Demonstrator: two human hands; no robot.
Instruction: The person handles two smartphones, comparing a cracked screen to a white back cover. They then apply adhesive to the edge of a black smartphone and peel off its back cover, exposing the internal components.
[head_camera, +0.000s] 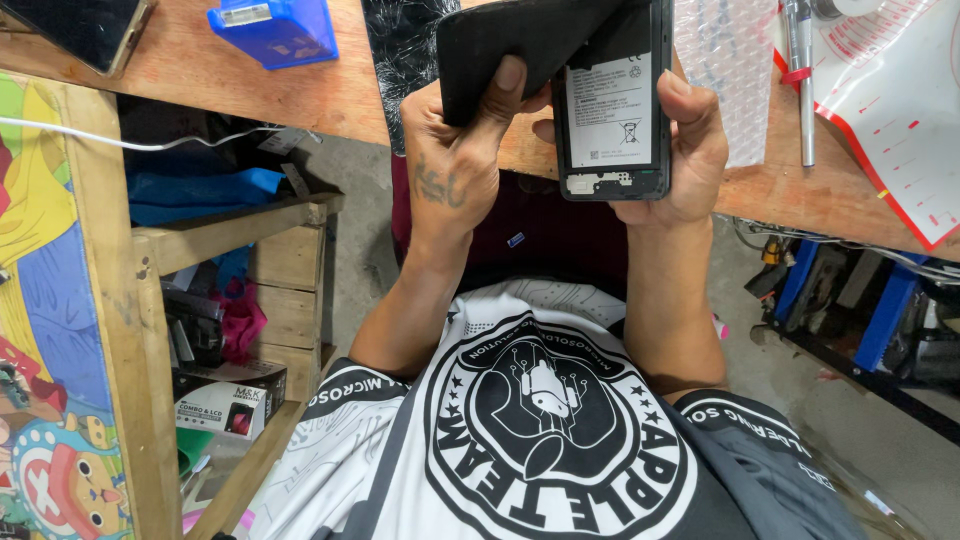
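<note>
- The wooden bench (330, 95) runs across the top of my view, with my lap and printed shirt (540, 430) below it.
- A wooden shelf unit (250, 290) stands to my left, stuffed with boxes and cloth.
- A sheet of bubble wrap (725, 60) lies on the bench just beside the phone, and a red-edged plastic bag (890, 110) lies further right.
- My left hand (455, 165) is closed on the phone's black back cover (520, 45), thumb pressed on its face, the cover tilted up off the phone.
- My right hand (690, 150) is wrapped round the opened phone (612, 110), held above the bench edge, its battery showing.
- A blue plastic case (275, 28) sits on the bench at the far left.
- A metal pen-like tool (800, 70) lies on the bag.
</note>
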